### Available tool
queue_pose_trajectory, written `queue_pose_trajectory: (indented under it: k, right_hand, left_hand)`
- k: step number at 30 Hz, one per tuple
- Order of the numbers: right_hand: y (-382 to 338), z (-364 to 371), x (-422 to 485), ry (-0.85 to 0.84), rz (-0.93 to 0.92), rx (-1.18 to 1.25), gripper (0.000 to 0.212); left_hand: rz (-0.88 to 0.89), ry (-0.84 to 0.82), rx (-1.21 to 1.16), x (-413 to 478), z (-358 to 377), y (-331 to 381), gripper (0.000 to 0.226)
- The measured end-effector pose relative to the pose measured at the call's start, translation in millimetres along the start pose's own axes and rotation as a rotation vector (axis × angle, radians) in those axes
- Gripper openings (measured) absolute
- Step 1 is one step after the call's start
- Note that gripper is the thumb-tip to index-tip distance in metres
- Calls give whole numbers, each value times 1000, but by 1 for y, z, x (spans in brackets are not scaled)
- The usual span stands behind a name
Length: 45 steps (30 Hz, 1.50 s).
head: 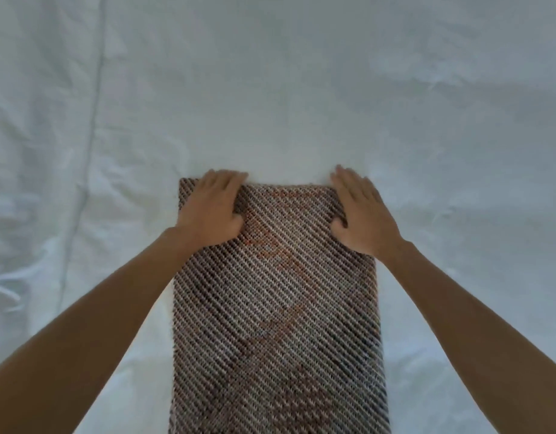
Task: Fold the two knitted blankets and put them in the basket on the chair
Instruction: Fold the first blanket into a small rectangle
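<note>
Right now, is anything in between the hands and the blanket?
No, nothing visible. The left hand and the right hand both lie flat on the far end of the knitted blanket, touching it directly. The blanket lies stretched out on the white sheet.
</note>
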State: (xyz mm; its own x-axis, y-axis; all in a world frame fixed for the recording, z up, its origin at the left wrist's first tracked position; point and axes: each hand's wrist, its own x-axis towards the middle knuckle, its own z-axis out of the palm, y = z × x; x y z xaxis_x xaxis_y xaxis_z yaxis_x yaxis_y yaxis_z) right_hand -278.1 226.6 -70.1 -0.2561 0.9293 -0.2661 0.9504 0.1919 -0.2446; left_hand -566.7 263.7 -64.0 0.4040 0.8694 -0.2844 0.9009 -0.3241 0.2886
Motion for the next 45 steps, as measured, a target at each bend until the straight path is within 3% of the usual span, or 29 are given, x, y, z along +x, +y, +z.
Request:
queue_pose_trajectory:
  k: [3,8,12,16,24,30,45]
  right_hand:
    - [-15,-3,12,-152,1,-9,81]
    - [-25,-16,28,-151,56,-80,64]
    - [-27,-30,23,-98,53,-122,40]
    - [-31,-47,3,-40,27,-100,32]
    - [-61,-78,-73,136,-3,-152,36]
    - [-90,-73,-154,87,10,-182,43]
    - [-127,-3,-317,-5,-4,-103,44]
  left_hand:
    - [-49,-177,158,6,5,13,83]
    - [-70,-260,290,20,-11,13,66]
    - [-1,-223,271,16,-33,10,42]
    - [29,-124,247,-9,-48,16,29]
    - [-71,68,93,-90,-65,48,38]
    - [-66,56,60,-178,-51,77,31]
    - [-7,19,99,-336,36,122,47]
